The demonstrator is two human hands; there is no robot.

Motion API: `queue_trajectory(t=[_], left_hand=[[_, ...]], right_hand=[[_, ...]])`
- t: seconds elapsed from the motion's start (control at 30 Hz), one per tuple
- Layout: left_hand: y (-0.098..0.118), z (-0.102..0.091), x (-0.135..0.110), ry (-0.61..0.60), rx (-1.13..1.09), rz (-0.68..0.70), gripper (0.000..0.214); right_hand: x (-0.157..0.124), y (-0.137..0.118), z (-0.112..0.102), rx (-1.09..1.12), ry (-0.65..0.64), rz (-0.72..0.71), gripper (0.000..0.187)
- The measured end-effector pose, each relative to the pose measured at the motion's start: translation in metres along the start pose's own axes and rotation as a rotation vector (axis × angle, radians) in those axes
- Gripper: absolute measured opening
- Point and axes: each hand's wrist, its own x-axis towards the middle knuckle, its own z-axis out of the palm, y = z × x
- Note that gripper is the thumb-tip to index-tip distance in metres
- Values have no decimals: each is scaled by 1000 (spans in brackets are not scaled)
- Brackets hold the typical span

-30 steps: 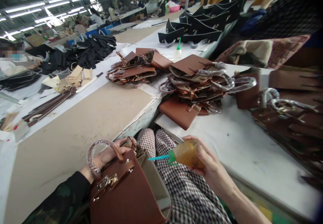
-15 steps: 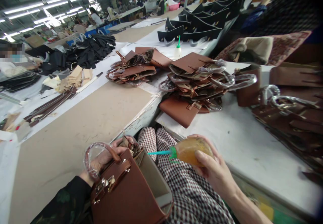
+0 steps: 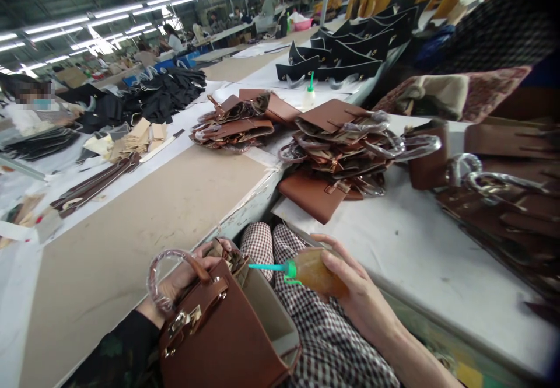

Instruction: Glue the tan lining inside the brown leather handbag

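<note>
Bottle (image 3: 312, 272) moved — nozzle (image 3: 268, 267) nearer bag (image 3: 223, 329).

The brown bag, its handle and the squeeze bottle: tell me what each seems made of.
Brown bag: leather or an imitation, judging by its smooth face and soft sheen; the look leaves open which.
Handle: seemingly similar brown material, under clear plastic wrap that shows crinkled highlights.
Squeeze bottle: probably translucent plastic, as an amber tone shows through; its turquoise nozzle looks like opaque plastic.
</note>
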Motion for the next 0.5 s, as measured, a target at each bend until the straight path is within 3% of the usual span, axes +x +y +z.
queue_trajectory(t=[0.1, 0.23, 0.37, 0.5], left_hand=[[-4, -8, 8, 36, 38, -5, 84], [-11, -19, 19, 64, 75, -20, 94], [-18, -23, 30, 55, 80, -6, 82], [-20, -19, 33, 69, 88, -7, 72]], right_hand=[[-1, -4, -7, -23, -59, 7, 47], [-5, -11, -20, -65, -193, -38, 70], [-9, -15, -25, -309, -171, -132, 68], [-7, -8, -26, -337, -137, -241, 72]])
